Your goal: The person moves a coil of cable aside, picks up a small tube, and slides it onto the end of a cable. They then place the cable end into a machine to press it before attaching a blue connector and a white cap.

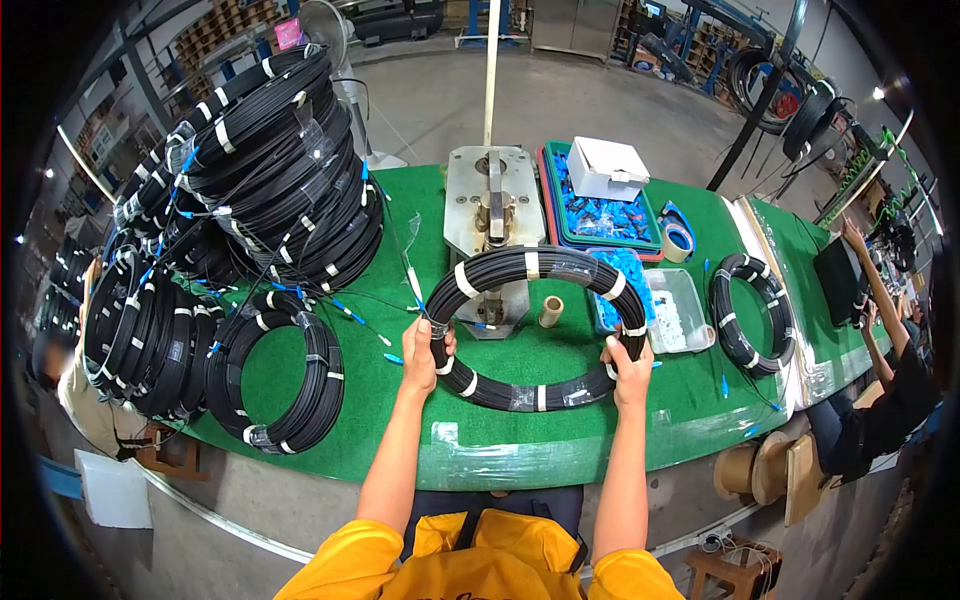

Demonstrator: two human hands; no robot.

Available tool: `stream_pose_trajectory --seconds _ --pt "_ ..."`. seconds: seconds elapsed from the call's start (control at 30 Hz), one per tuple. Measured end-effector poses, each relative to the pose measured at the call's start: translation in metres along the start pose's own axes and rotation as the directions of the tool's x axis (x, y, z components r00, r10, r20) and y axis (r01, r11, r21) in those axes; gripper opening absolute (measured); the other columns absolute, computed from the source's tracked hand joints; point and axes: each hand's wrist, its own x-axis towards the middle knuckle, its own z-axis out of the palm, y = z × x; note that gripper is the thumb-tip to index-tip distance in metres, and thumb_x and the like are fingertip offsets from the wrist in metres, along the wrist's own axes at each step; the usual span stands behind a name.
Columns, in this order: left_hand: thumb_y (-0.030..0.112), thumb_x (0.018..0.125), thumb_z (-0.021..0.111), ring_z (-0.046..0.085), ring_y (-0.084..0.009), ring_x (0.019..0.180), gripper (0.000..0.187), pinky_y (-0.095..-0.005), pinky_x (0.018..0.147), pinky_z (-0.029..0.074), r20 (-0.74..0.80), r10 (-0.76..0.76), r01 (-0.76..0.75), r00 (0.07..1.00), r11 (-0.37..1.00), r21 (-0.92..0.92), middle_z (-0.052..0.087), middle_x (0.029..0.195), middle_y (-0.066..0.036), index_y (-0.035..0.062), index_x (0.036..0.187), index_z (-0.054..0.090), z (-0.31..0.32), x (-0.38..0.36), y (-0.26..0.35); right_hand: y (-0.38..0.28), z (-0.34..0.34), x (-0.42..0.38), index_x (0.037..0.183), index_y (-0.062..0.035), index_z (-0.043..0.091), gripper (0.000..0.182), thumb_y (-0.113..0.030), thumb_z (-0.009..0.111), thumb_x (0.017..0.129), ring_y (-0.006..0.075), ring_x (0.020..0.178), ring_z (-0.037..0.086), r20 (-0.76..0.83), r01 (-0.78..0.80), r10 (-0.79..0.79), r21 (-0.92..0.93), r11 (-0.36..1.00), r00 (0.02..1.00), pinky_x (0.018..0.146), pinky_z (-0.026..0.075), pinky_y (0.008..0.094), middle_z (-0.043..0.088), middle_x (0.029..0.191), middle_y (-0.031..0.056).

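A coil of black cable (533, 263), bound with several white bands and clear tape, is held up in front of me over the green-covered table. My left hand (421, 358) grips its left side, and my right hand (628, 368) has the right side, fingers wrapped round the bundle. Blue-tipped connector ends (394, 359) stick out near my left hand. Behind the coil stands a metal press-like fixture (493, 200), its lower part partly covered by the coil. A small cardboard tube (550, 311) shows through the ring.
Tall stacks of black cable coils (290, 170) fill the left side, with one coil (330, 375) leaning in front. To the right are a tray of blue connectors (652, 238), a white box (608, 168), a clear tub (697, 300), tape rolls (677, 238) and another coil (727, 318). A co-worker (890, 400) is at far right.
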Motion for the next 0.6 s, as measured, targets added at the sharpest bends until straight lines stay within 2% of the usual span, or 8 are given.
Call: stream_pose_trajectory --seconds 0.1,0.17,0.2,0.27,0.6 --pt "0.051 0.086 0.071 0.051 -0.0115 0.060 0.056 -0.0256 0.055 0.044 0.010 0.036 -0.036 0.999 0.999 -0.011 0.054 0.073 -0.004 -0.0002 0.100 0.054 0.010 -0.004 -0.007 -0.005 -0.009 0.002 0.108 -0.0021 0.060 0.027 -0.009 0.071 0.085 0.0076 0.063 0.053 0.002 0.008 -0.008 -0.015 1.000 1.000 0.057 0.043 0.0235 0.057 0.079 -0.0004" --pt "0.045 0.086 0.072 0.051 -0.0110 0.060 0.050 -0.0252 0.055 0.043 0.011 0.072 -0.073 0.997 0.990 0.118 0.053 0.073 -0.003 -0.0004 0.097 0.055 0.010 -0.002 -0.008 -0.004 -0.009 0.003 0.108 -0.0025 0.060 0.026 -0.009 0.071 0.085 0.0077 0.063 0.053 0.002 0.009 -0.009 -0.012 1.000 1.000 0.057 0.043 0.0236 0.058 0.079 -0.0007" --pt "0.045 0.086 0.072 0.051 -0.0110 0.060 0.050 -0.0252 0.055 0.043 0.012 0.072 -0.072 0.997 0.990 0.119 0.053 0.073 -0.003 -0.0004 0.097 0.055 0.010 -0.002 -0.008 -0.005 -0.009 0.003 0.108 -0.0025 0.060 0.026 -0.009 0.071 0.085 0.0077 0.063 0.053 0.000 0.009 -0.009 -0.012 1.000 1.000 0.057 0.043 0.0236 0.058 0.079 -0.0007" --pt "0.041 0.087 0.073 0.051 -0.0107 0.060 0.046 -0.0251 0.055 0.042 0.008 0.071 -0.072 0.997 0.991 0.115 0.053 0.073 -0.003 -0.0004 0.096 0.055 0.010 0.000 -0.009 -0.007 -0.009 0.004 0.109 -0.0002 0.059 0.028 -0.009 0.071 0.085 0.0112 0.062 0.055 -0.002 -0.007 0.007 -0.031 0.999 1.000 0.059 0.045 0.0272 0.059 0.075 0.0024" --pt "0.042 0.086 0.074 0.051 -0.0107 0.060 0.047 -0.0253 0.056 0.043 0.014 0.065 -0.067 0.998 0.991 0.118 0.053 0.073 -0.003 0.0004 0.097 0.055 0.012 0.000 -0.004 -0.004 -0.007 0.004 0.109 -0.0004 0.059 0.030 -0.011 0.072 0.085 0.0117 0.062 0.055 -0.022 -0.024 0.023 -0.032 0.999 0.999 0.059 0.045 0.0272 0.059 0.074 0.0027"
